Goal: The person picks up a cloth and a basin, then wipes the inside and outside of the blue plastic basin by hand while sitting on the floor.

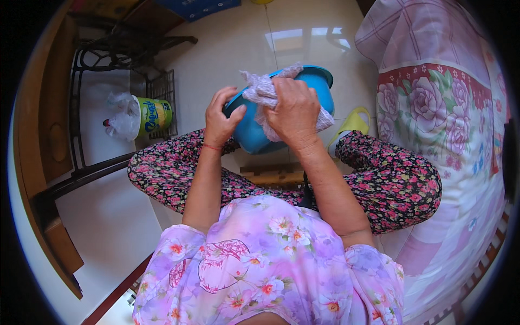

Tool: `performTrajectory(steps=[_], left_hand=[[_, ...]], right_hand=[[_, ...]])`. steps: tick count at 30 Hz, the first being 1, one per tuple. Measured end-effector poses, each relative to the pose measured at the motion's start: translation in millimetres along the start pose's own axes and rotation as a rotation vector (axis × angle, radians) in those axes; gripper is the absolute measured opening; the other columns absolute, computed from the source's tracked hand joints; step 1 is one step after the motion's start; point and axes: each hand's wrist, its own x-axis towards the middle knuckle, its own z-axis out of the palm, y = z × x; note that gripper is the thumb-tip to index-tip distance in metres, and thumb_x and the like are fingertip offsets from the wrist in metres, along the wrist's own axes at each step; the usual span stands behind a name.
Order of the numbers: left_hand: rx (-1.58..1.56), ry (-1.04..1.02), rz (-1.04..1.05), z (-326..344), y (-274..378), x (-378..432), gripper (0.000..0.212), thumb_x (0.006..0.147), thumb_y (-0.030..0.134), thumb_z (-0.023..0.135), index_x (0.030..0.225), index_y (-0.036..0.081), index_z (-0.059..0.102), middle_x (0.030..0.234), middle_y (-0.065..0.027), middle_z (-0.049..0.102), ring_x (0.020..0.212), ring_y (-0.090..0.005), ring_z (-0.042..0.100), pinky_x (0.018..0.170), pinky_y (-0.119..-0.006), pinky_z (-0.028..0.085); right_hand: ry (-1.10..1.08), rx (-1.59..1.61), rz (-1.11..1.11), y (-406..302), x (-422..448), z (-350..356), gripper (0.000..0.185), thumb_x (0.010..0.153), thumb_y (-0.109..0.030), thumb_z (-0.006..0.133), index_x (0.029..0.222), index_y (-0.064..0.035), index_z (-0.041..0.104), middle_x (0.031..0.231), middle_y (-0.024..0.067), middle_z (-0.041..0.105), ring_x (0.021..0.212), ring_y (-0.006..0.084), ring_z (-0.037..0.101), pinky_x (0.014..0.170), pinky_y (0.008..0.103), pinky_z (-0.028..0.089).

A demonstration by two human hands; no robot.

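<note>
A blue plastic basin (pixel 252 136) is tilted between my legs, its outer wall towards me and its rim on the far side. My left hand (pixel 222 115) grips the basin at the left part of the rim, with the thumb on the near side and the fingers curled beyond. A crumpled pale lilac-grey cloth (pixel 260 90) is bunched in my right hand (pixel 295 109), which presses it against the basin's wall. Folds of the cloth stick out above and to the right of my fingers. Most of the basin's inside is hidden.
A green printed bucket (pixel 155 117) with clear plastic bags stands left, beside a wire rack (pixel 172 101) and a black iron table frame (pixel 77 118). A bed with a floral cover (pixel 430 105) fills the right. Near my right foot is a yellow-green slipper (pixel 356 121). Pale tiles (pixel 227 44) cover the floor.
</note>
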Motion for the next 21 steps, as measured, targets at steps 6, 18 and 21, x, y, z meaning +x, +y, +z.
performTrajectory(steps=[6, 18, 21], left_hand=[[-0.078, -0.051, -0.101, 20, 32, 31, 0.033, 0.091, 0.029, 0.058, 0.105, 0.000, 0.064, 0.089, -0.0136, 0.068, 0.081, -0.0269, 0.066, 0.078, -0.033, 0.051], [0.419, -0.063, -0.260, 28, 40, 16, 0.030, 0.084, 0.038, 0.062, 0.086, 0.009, 0.068, 0.074, -0.0149, 0.065, 0.068, -0.0341, 0.064, 0.060, -0.041, 0.049], [0.449, 0.012, -0.165, 50, 49, 18, 0.023, 0.081, 0.034, 0.064, 0.077, 0.011, 0.065, 0.070, -0.0147, 0.063, 0.069, -0.0366, 0.062, 0.059, -0.044, 0.048]], right_hand=[[0.031, -0.021, 0.064, -4, -1, -3, 0.033, 0.066, -0.020, 0.074, 0.094, -0.0108, 0.060, 0.084, 0.0087, 0.063, 0.083, 0.0284, 0.060, 0.072, 0.0415, 0.044], [-0.023, 0.009, 0.380, 46, 8, -3, 0.034, 0.070, -0.028, 0.073, 0.095, -0.0100, 0.060, 0.087, 0.0131, 0.066, 0.085, 0.0346, 0.063, 0.073, 0.0475, 0.049], [0.033, 0.042, 0.108, 10, 0, -4, 0.033, 0.068, -0.028, 0.073, 0.094, -0.0104, 0.060, 0.088, 0.0126, 0.066, 0.086, 0.0334, 0.062, 0.072, 0.0456, 0.049]])
